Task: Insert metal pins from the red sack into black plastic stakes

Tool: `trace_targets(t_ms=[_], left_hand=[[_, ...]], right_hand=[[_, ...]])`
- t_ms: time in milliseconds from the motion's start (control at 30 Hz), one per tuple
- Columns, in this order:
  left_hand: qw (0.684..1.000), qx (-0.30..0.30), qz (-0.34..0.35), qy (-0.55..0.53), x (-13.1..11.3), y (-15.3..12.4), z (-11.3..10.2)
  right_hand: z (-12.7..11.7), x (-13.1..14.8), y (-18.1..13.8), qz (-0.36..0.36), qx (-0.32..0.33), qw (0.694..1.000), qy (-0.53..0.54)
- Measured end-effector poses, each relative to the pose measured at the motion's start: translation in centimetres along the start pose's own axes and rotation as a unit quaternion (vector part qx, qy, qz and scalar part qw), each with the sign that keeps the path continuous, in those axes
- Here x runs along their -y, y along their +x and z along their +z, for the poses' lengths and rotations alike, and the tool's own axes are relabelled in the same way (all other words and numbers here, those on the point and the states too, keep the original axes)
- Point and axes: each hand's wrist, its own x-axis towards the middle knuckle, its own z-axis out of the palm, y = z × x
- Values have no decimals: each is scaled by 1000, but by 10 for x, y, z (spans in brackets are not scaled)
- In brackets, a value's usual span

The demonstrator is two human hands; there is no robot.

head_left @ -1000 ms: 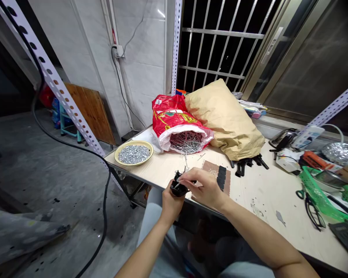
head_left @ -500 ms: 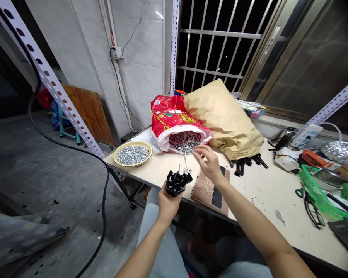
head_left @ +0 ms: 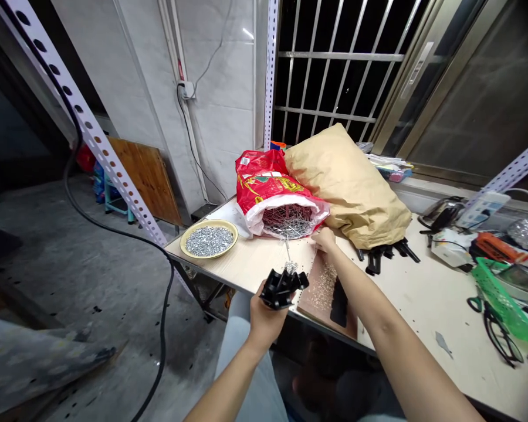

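My left hand (head_left: 267,319) is wrapped round a bunch of black plastic parts (head_left: 282,288), held up just past the table's front edge. My right hand (head_left: 324,239) is low over the table, beside the mouth of a red plastic bag (head_left: 273,186). Its fingers look curled together, and whatever is in them is too small or hidden to make out. Long thin metal pins (head_left: 290,221), some reddish, fill the bag's mouth, and a few lie on the table before it. Under my right wrist lies a brown board (head_left: 317,287) with pale specks and a black strip.
A yellow dish (head_left: 233,241) of small silvery pieces stands at the table's left corner. Behind my right hand rests a tan sack (head_left: 347,181), with black parts (head_left: 374,261) beneath it. Scissors, glasses (head_left: 501,337) and a green basket (head_left: 510,305) are at the right.
My right hand has come down from the bag's mouth toward the table at the bag's right corner, its fingers more curled. The black parts in my left hand have tilted. The view has shifted slightly.
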Motion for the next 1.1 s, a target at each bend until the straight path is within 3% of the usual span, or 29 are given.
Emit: trace_targets(t_ms=[67, 133, 167, 267, 333, 400, 600, 800, 1000, 1100], left_hand=[[1000, 9, -3, -1, 3, 0, 1], [1000, 21, -3, -4, 6, 0, 2], [1000, 26, -2, -5, 7, -1, 4], [1000, 28, 4, -5, 8, -4, 9], [1000, 26, 6, 0, 8, -6, 12], [1000, 29, 8, 8, 9, -9, 13], [996, 33, 71, 37, 8, -19, 2], [989, 46, 138, 31, -10, -27, -8], [992, 43, 120, 15, -11, -27, -4], [995, 29, 88, 24, -6, -26, -2]], right_hand=[[-14, 6, -14, -36, -20, 999, 25], [-32, 14, -43, -120, -50, 984, 118], [-43, 19, -63, -178, -67, 963, 189], [-70, 29, -132, -350, -98, 851, 379], [-81, 32, -172, -431, -105, 801, 401], [-86, 34, -199, -492, -95, 777, 382], [-78, 27, -223, -593, -67, 762, 250], [-80, 20, -241, -632, -66, 753, 173], [-80, 19, -246, -630, -69, 758, 155], [-80, 13, -245, -614, -102, 770, 141]])
